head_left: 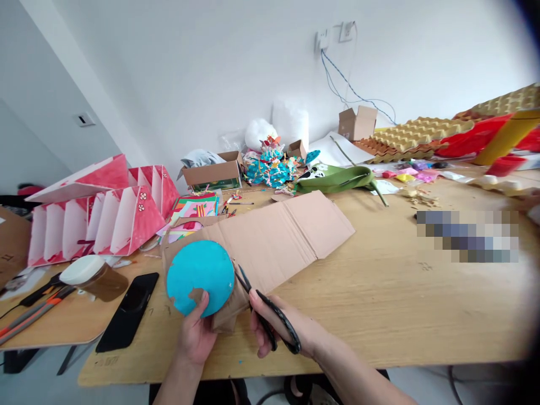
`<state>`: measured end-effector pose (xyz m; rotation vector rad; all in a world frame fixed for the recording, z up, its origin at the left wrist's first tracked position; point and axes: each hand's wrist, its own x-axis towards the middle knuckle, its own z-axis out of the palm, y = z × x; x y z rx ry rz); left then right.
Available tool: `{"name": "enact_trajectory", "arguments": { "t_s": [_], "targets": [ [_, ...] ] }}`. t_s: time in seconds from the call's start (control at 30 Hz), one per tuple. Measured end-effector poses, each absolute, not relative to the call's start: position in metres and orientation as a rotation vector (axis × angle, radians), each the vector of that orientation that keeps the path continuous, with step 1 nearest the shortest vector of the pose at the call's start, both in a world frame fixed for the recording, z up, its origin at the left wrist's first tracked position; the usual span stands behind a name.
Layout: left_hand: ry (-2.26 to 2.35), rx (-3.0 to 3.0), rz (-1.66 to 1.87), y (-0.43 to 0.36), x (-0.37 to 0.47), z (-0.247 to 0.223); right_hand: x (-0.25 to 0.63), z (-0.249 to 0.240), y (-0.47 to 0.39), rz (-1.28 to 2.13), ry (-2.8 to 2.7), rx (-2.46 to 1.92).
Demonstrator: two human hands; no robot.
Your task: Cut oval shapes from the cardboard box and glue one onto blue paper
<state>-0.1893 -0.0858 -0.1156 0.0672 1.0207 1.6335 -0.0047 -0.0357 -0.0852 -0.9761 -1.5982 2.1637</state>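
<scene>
My left hand (197, 336) grips a blue disc (198, 274) against a piece of brown cardboard (274, 236), thumb on top and the other fingers hidden beneath. The disc has a torn notch near the thumb and a ragged lower left edge. In my right hand (280, 326) is a pair of black-handled scissors (270, 315), fingers through the handles. Their blades point up and left, at the disc's right edge, over the cardboard. Whether the blades touch the cardboard I cannot tell. The cardboard stretches away to the upper right with a fold across it.
A black phone (129, 312) and a brown jar with a white lid (95, 277) lie to the left. Pink folded card structures (105, 216) stand behind them. Farther back are an open box (215, 171), a green bag (337, 179) and egg trays (422, 134).
</scene>
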Motion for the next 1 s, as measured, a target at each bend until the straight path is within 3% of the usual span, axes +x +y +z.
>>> {"name": "enact_trajectory", "arguments": {
  "t_s": [0.77, 1.0],
  "targets": [
    [1.036, 0.109, 1.679, -0.088, -0.189, -0.111, 0.008, -0.08, -0.027, 2.515, -1.527, -0.976],
    [1.02, 0.134, 1.615, -0.088, -0.181, -0.119, 0.0, -0.077, -0.015, 2.437, -1.539, -0.977]
  ]
}}
